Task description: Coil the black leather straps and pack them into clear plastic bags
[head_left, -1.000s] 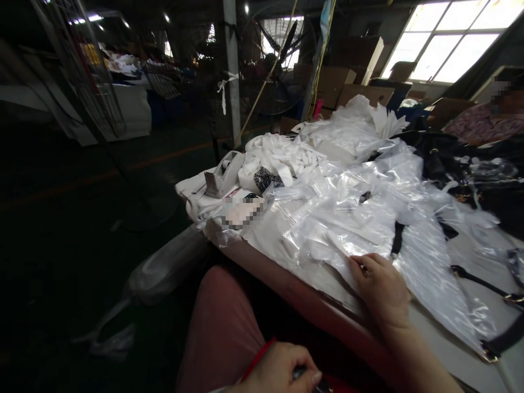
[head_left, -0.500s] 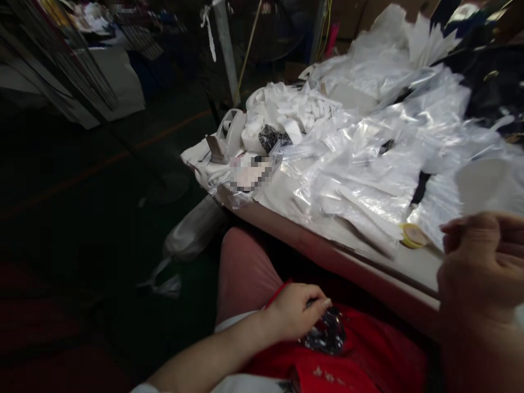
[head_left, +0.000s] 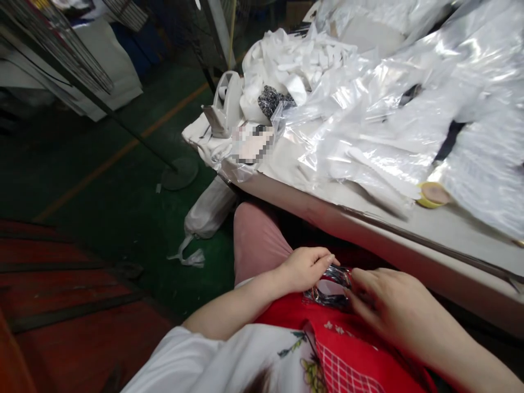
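Note:
Over the red apron [head_left: 347, 327] in my lap is a small clear plastic packet [head_left: 327, 299] with a dark, ring-like item inside. A pale patch shows in the middle of that ring; what it is, I cannot tell. My left hand [head_left: 305, 268] pinches the packet's upper left edge between thumb and fingers. At its right edge is my right hand [head_left: 382, 297], slightly blurred, with fingers curled in against the plastic. The right fingertips are partly hidden.
A table [head_left: 286, 191] edge runs just beyond my knees. On it lie clear plastic bags [head_left: 368, 125], a yellow-edged tape roll [head_left: 434, 195], a pixelated flat object [head_left: 254, 143], a tape dispenser [head_left: 225, 106] and a white heap [head_left: 298, 60]. A white bundle [head_left: 210, 210] rests on the floor.
My right hand has come down from above the table to the packet in my lap. My left hand still holds the packet. The view has tilted downward.

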Action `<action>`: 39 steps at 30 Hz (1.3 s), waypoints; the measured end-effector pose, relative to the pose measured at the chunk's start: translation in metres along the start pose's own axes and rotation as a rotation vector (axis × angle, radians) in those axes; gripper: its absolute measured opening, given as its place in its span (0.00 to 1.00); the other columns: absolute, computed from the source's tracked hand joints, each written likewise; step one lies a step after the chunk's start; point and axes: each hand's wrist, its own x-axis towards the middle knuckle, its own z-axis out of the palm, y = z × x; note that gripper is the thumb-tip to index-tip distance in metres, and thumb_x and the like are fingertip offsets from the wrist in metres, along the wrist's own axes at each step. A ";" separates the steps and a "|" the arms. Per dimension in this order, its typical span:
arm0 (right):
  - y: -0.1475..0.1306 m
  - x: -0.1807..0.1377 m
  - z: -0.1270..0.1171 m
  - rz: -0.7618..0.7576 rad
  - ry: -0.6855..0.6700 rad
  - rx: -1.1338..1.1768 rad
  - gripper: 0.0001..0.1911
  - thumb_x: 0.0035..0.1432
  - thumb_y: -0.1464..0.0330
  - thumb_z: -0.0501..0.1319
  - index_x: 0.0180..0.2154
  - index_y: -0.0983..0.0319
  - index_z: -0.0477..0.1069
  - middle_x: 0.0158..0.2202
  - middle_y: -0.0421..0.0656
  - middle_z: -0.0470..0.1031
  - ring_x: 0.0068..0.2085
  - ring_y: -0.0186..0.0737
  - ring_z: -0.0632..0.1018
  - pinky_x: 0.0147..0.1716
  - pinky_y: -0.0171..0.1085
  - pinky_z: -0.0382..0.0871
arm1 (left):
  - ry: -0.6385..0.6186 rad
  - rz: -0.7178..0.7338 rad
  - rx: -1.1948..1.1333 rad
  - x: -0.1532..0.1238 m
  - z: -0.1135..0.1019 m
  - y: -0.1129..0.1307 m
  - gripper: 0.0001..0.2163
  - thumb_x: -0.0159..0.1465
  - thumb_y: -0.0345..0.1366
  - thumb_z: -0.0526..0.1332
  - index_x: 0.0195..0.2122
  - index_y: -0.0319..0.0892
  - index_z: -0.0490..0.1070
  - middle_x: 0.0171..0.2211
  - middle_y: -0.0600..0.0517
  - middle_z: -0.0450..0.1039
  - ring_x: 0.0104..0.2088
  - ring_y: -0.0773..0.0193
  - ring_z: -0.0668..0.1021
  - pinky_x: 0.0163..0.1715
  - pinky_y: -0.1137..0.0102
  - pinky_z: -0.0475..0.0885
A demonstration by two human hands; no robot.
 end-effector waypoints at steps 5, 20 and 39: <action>-0.012 -0.008 -0.006 -0.060 0.150 -0.061 0.08 0.56 0.71 0.59 0.26 0.57 0.65 0.21 0.37 0.73 0.22 0.40 0.74 0.26 0.39 0.58 | 0.002 -0.034 -0.001 -0.003 0.001 0.000 0.18 0.69 0.44 0.51 0.44 0.39 0.76 0.24 0.54 0.73 0.19 0.70 0.74 0.20 0.77 0.67; 0.005 -0.001 0.017 0.130 -0.017 0.102 0.06 0.62 0.64 0.60 0.32 0.57 0.71 0.27 0.37 0.78 0.28 0.41 0.78 0.28 0.37 0.62 | 0.054 0.081 0.086 -0.005 0.006 0.000 0.13 0.67 0.39 0.54 0.41 0.39 0.77 0.41 0.48 0.81 0.43 0.61 0.80 0.45 0.70 0.72; 0.040 0.028 0.062 0.481 0.026 1.321 0.30 0.57 0.43 0.57 0.32 0.65 0.77 0.28 0.44 0.76 0.31 0.40 0.74 0.33 0.38 0.69 | 0.156 0.150 0.089 -0.015 0.020 0.015 0.11 0.63 0.39 0.60 0.29 0.38 0.78 0.30 0.51 0.80 0.30 0.66 0.77 0.34 0.75 0.69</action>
